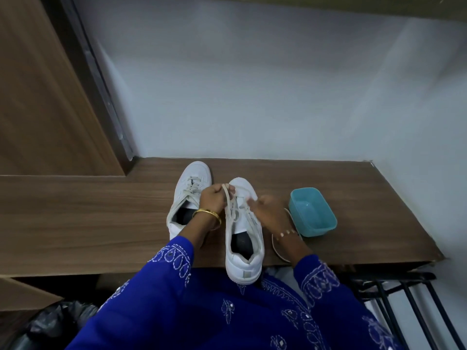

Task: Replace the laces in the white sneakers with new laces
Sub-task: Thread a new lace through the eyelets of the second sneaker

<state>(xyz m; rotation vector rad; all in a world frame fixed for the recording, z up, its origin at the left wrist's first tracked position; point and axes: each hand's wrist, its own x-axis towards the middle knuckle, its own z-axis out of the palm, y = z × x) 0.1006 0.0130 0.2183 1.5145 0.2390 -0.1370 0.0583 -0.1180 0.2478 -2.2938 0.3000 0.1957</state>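
Two white sneakers stand on a wooden shelf top (101, 213), toes pointing away from me. The left sneaker (188, 184) is laced with a greyish lace. The right sneaker (243, 251) sits nearer, its heel past the front edge, and its lace is loose. My left hand (214, 198) pinches a loop of that worn lace (227, 195) above the eyelets. My right hand (269, 210) rests at the right side of the same sneaker, fingers blurred against the lacing. A pale lace (276, 251) lies curled on the wood under my right wrist.
A teal plastic tub (313, 213) stands to the right of the sneakers. A white wall rises behind the shelf top and a wooden door panel (38, 97) stands at the left. A black metal rack (399, 299) sits below right, dark bags (50, 324) below left.
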